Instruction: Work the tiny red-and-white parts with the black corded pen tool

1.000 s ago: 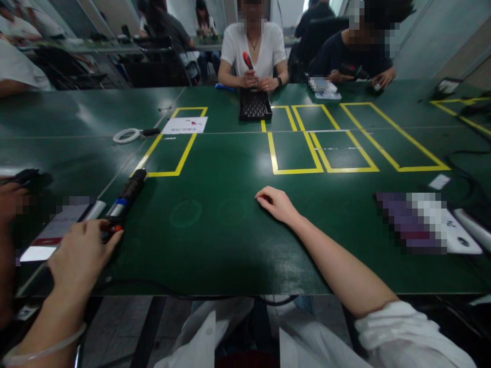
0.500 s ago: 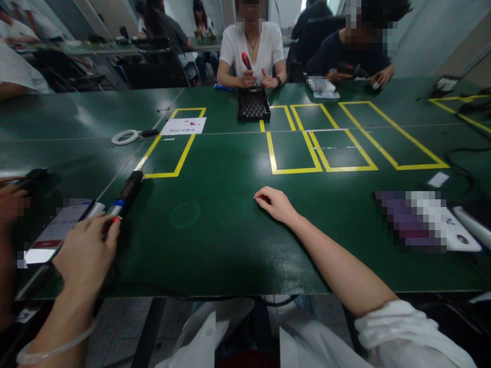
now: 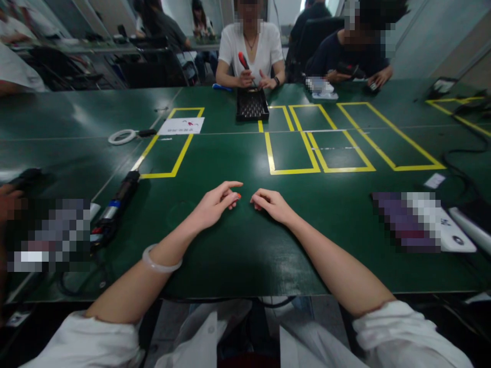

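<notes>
My left hand (image 3: 210, 207) lies on the green table (image 3: 230, 255) near the middle, its forefinger and thumb pinched on a small orange piece (image 3: 238, 196). A pale bangle (image 3: 159, 263) sits on that wrist. My right hand (image 3: 274, 204) rests just right of it with the fingers curled under, fingertips almost touching the left hand's; nothing shows in it. A black electric screwdriver (image 3: 115, 204) with a blue band lies on the table to the left, untouched.
Yellow tape rectangles (image 3: 293, 171) mark the table ahead. A person opposite holds a red-handled tool over a black tray (image 3: 251, 105). A white ring (image 3: 121, 136) and a paper sheet (image 3: 181, 125) lie at back left. Cables (image 3: 460, 153) and blurred items (image 3: 410, 220) lie on the right.
My left hand left the screwdriver at the left and swung to the table's middle, now pinching a small orange piece beside my right hand. The right hand stayed still.
</notes>
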